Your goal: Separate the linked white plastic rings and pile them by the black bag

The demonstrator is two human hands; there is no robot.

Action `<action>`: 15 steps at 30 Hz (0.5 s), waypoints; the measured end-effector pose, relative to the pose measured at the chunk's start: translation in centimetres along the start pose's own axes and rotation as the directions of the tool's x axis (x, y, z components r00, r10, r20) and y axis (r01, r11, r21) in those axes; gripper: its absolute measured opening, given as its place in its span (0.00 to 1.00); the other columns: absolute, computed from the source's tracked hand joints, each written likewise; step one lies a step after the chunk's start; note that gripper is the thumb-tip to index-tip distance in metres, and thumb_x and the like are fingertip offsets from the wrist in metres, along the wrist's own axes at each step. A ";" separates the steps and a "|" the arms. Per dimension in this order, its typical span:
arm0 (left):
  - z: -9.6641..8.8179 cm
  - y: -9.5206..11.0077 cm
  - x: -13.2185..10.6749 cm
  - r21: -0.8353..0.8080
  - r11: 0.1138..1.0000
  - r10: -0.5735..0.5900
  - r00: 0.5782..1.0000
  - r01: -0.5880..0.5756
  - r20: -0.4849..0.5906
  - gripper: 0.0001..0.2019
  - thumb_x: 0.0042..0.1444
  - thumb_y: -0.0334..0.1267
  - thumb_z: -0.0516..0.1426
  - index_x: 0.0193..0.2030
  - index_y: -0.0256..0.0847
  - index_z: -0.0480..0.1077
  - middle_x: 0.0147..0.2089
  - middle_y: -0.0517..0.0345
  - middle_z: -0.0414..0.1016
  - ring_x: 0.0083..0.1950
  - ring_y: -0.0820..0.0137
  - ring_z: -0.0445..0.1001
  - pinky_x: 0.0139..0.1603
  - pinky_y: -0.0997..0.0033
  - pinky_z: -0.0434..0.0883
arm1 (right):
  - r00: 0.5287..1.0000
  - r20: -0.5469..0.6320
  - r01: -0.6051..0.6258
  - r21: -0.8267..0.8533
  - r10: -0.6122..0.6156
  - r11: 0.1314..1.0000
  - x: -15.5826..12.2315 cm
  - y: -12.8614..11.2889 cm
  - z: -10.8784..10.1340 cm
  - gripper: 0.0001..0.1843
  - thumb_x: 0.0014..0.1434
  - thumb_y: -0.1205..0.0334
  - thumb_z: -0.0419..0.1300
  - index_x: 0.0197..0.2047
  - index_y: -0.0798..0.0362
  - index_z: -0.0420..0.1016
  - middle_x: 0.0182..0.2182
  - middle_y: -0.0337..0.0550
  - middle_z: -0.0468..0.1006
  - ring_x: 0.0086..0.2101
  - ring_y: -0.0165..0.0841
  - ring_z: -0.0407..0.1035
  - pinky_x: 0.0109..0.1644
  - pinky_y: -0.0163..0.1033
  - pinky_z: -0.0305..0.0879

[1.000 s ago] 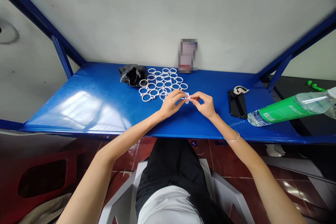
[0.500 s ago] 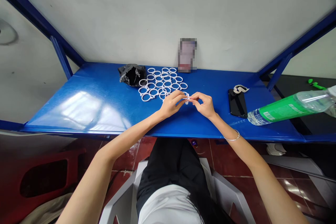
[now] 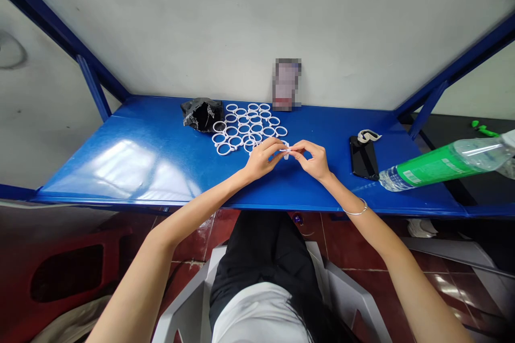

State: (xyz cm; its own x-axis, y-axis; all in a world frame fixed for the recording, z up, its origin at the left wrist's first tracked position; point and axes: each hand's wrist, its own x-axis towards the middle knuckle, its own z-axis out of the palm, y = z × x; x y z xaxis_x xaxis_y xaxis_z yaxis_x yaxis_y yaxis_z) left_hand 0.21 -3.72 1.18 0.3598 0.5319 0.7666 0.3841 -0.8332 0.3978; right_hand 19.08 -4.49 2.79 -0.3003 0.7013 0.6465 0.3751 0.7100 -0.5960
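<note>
My left hand and my right hand meet fingertip to fingertip above the blue table. Both are closed in a pinch on a small white plastic piece, mostly covered by the fingers; its exact kind cannot be made out. Just beyond and left of my left hand, several white plastic rings, each with a small knob, lie spread flat, some overlapping. The ring nearest my left hand is partly hidden by it. An open, crumpled black plastic bag sits at the left end of the rings.
On the right of the blue table lie a black phone and a white curved clip at its top. Beside them is a water bottle with a green label. A blurred rectangular thing leans on the back wall.
Both hands stay in nearly the same place, still pinching the small white piece; only a very slight shift of the fingers shows.
</note>
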 end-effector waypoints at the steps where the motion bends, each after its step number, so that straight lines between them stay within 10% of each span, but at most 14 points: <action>1: 0.0 0.0 0.0 0.004 1.000 0.001 1.000 -0.001 0.000 0.07 0.65 0.38 0.53 0.43 0.40 0.71 0.39 0.52 0.75 0.40 0.72 0.75 0.37 0.74 0.73 | 1.000 0.004 0.000 -0.001 0.000 1.000 0.0 0.0 0.0 0.08 0.62 0.56 0.61 0.36 0.50 0.77 0.30 0.42 0.80 0.26 0.32 0.71 0.30 0.38 0.70; 15: 0.1 0.1 0.0 0.118 0.991 0.066 0.996 -0.059 -0.059 0.06 0.64 0.36 0.53 0.40 0.39 0.70 0.37 0.53 0.75 0.38 0.73 0.75 0.34 0.75 0.72 | 1.000 0.017 0.012 0.010 -0.012 1.000 0.2 0.0 0.0 0.06 0.62 0.58 0.61 0.37 0.50 0.77 0.32 0.42 0.80 0.27 0.30 0.70 0.30 0.38 0.70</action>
State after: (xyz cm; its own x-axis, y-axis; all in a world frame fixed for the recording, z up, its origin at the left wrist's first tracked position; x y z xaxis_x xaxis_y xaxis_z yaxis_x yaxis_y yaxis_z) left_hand 0.31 -3.76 1.17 0.3334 0.4658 0.8197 0.4602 -0.8392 0.2897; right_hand 19.04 -4.29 2.94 -0.3199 0.6940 0.6450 0.3630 0.7186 -0.5931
